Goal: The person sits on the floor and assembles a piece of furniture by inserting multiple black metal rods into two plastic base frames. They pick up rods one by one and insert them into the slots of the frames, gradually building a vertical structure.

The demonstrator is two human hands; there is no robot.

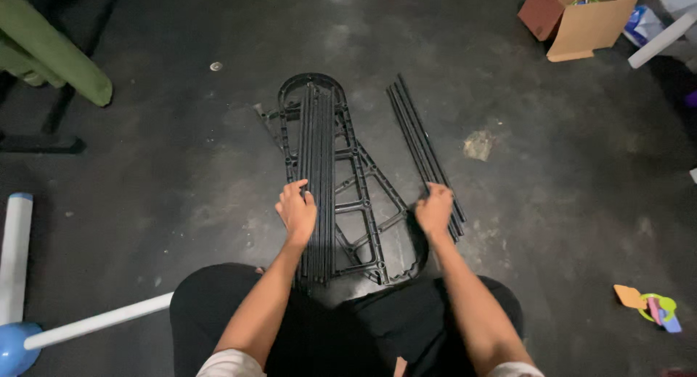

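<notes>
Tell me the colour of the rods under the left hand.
Black, like the frame panel beneath them. The rods show best in the head view.

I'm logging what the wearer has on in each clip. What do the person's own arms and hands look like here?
Both forearms are bare from the elbow down. The left hand and right hand wear no gloves; no rings, watch or bracelet can be made out. At the bottom edge, short light-coloured sleeves show on the upper arms. No markings are visible.

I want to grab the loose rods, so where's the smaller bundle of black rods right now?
In the head view, the smaller bundle of black rods lies on the floor right of the black plastic frame panel, its near end under the right hand.
</notes>
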